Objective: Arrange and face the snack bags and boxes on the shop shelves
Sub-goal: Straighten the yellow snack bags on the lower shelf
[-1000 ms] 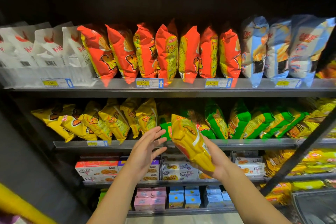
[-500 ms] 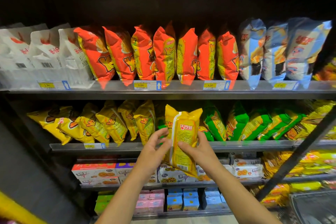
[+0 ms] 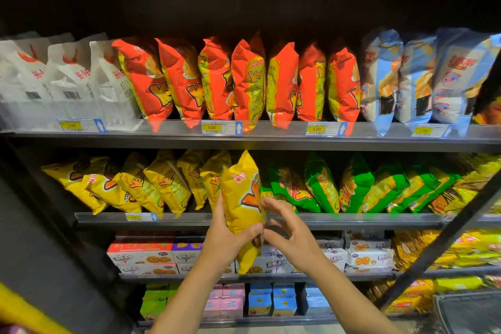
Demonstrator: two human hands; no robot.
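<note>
A yellow snack bag (image 3: 242, 198) stands upright, front side towards me, in front of the second shelf (image 3: 352, 218). My left hand (image 3: 230, 237) grips its lower part from the left, thumb across the front. My right hand (image 3: 291, 230) is just right of the bag with fingers spread and loosely bent, its fingertips at the bag's right edge; it is blurred. Behind the bag, a row of matching yellow bags (image 3: 151, 187) leans to the left, and green bags (image 3: 325, 187) fill the row to the right.
The top shelf holds white bags (image 3: 67, 81), orange bags (image 3: 244, 81) and blue bags (image 3: 423, 78) above price tags (image 3: 212, 127). Cookie boxes (image 3: 146, 255) and small cartons (image 3: 260, 301) sit on lower shelves. A dark diagonal bar (image 3: 444, 233) crosses the right side.
The bag has been turned from its back side to its front side and raised toward the second shelf. My left hand now holds it, and my right hand's fingers have loosened off it.
</note>
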